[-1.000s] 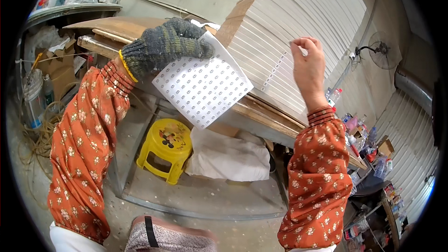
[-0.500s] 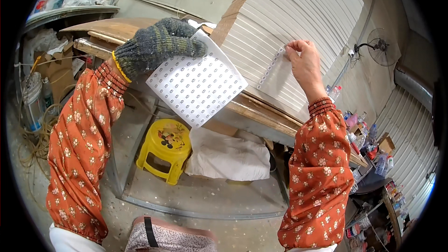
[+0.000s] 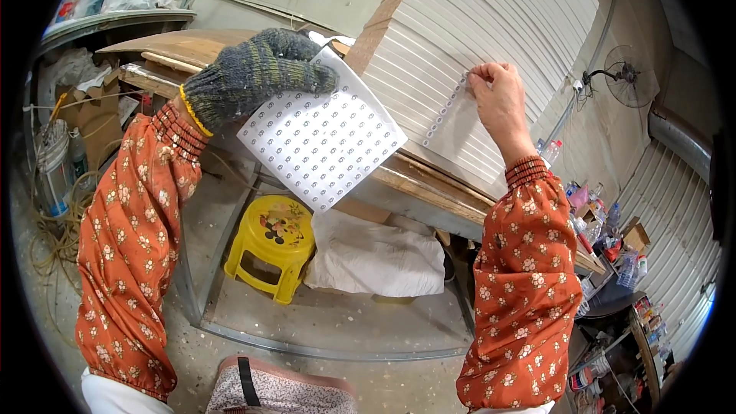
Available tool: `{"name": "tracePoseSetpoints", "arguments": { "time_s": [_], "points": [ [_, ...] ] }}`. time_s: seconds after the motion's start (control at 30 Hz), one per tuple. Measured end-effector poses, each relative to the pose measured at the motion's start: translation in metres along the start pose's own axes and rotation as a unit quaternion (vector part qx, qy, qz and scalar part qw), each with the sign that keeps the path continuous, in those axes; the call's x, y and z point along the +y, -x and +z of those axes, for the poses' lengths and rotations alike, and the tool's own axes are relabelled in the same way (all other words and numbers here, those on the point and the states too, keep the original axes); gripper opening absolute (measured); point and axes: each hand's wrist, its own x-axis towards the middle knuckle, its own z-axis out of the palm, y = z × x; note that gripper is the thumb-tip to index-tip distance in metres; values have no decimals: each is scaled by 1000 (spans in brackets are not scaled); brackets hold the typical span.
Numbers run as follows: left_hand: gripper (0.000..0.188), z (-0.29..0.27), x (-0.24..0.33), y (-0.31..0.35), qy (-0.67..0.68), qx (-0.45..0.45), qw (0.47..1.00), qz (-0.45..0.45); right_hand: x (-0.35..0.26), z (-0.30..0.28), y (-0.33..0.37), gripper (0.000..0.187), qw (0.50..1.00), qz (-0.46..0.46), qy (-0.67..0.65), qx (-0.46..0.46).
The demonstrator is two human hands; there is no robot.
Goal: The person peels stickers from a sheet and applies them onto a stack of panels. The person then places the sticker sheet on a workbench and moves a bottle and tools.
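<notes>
My left hand [image 3: 264,77], in a dark grey knitted glove with a yellow cuff edge, grips a white sticker sheet [image 3: 326,142] by its upper edge, thumb lying over the front. Rows of small dark-printed round marks cover the sheet. My bare right hand [image 3: 500,100] is closed in a pinch against a tall stack of pale boards [image 3: 491,15]. At its fingertips is a small round sticker [image 3: 464,77], partly hidden. From there a slanting row of round stickers [image 3: 441,115] runs down across the board edges, toward the sheet.
The stack rests on a wooden-edged bench [image 3: 437,184]. Beneath it stand a yellow stool [image 3: 270,245] and a white cloth-like cover [image 3: 376,257]. A wall fan [image 3: 625,77] and cluttered shelves are at right; a bucket [image 3: 55,157] and coiled hose [image 3: 57,238] lie left.
My left hand and the sheet have shifted very slightly left. The right hand has barely moved and stays at the upper end of the sticker row.
</notes>
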Motion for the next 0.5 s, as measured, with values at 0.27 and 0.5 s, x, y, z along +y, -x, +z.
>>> {"name": "tracePoseSetpoints", "arguments": {
  "time_s": [0.27,0.5],
  "points": [
    [27,4,5,-3,1,-3,1000,4,-5,-1,-2,11,999,19,39,6],
    [27,7,3,-6,12,-6,1000,8,-13,-5,-5,11,993,36,112,1]
  ]
}}
